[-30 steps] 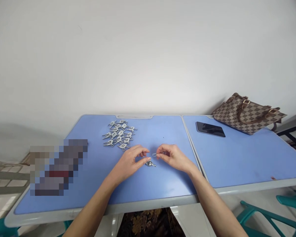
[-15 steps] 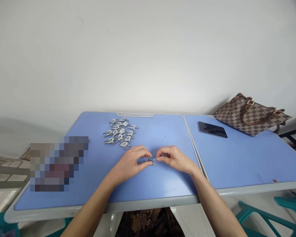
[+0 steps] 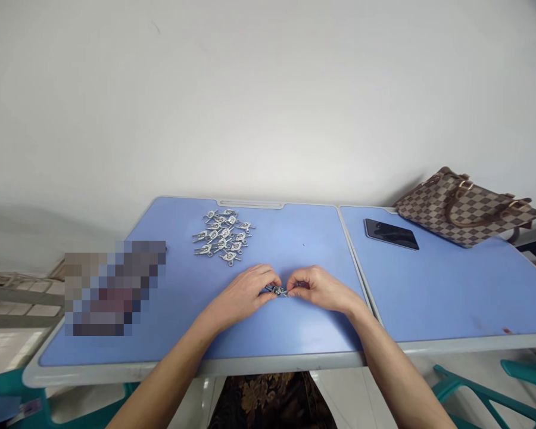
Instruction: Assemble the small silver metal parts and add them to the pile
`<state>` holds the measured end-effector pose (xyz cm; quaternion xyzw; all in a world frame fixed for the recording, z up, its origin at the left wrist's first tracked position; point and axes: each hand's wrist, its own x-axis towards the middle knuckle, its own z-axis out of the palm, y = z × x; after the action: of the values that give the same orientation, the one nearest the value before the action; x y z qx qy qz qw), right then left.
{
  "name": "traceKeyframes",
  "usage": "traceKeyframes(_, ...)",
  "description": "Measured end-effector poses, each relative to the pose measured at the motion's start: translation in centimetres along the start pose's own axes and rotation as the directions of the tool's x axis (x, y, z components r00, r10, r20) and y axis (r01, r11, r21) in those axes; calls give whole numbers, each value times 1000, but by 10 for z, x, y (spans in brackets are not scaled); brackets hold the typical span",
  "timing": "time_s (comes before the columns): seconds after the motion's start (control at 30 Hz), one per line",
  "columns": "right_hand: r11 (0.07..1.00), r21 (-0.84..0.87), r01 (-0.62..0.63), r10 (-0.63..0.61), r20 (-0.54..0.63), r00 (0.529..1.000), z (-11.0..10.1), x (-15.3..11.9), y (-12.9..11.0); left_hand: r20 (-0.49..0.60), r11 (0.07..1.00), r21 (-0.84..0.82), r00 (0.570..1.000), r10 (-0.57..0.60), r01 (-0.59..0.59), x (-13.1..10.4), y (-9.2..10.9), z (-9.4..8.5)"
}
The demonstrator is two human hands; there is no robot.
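Observation:
Between my hands, just above the blue table [image 3: 312, 333], is a small silvery metal piece [image 3: 277, 291] with thin prongs. My left hand [image 3: 250, 292] pinches its left side between thumb and fingers. From the right, my right hand [image 3: 317, 288] closes thumb and forefinger on the piece's right end; the fingertips partly hide it. Beyond my left hand lies a loose pile of several similar metal pieces [image 3: 223, 235], with rings and prongs showing.
On the right-hand table lie a black phone [image 3: 391, 233] and a brown checkered handbag [image 3: 469, 205] against the wall. A pixelated patch [image 3: 120, 286] covers something at the left. Green stools [image 3: 482, 393] stand below.
My hands have drawn slightly closer around the metal piece, which now shows its round part between the fingertips. The whole view has shifted a little, with the tables appearing further right.

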<state>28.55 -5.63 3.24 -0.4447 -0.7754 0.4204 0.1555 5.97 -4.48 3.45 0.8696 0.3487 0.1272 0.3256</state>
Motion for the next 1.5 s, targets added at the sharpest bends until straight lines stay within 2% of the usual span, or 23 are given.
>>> traceKeyframes(0.23,1000,19,12,-11,-52,999,6,4,0,8,999,-33,1000,17,-17,-1,-3,2)
traceKeyframes(0.4,997,77,-3,11,-108,994,15,9,0,-9,999,-45,1000,-22,22,-2,-4,3)
traceKeyframes(0.53,998,57,-33,42,-163,986,11,7,-1,-6,999,-31,1000,-24,24,-4,-3,3)
traceKeyframes(0.6,998,12,-67,68,-143,987,5,3,-1,-6,1000,-16,1000,-20,20,-4,-2,3)
traceKeyframes(0.73,991,-98,-95,96,2,995,-3,-3,-2,-26,998,55,999,-32,34,-3,2,4)
traceKeyframes(0.8,984,-148,-95,101,37,994,-3,-4,-3,-41,994,99,999,-36,40,-3,5,5)
traceKeyframes(1.07,959,-273,-73,79,11,997,4,-3,-6,-95,987,158,995,-19,34,-2,6,11)
traceKeyframes(1.27,947,-317,-55,65,20,998,4,-4,-9,-93,973,223,995,-38,58,-1,5,12)
traceKeyframes(1.5,931,-362,-50,63,22,998,6,-4,-11,-84,971,225,994,-65,82,-3,7,13)
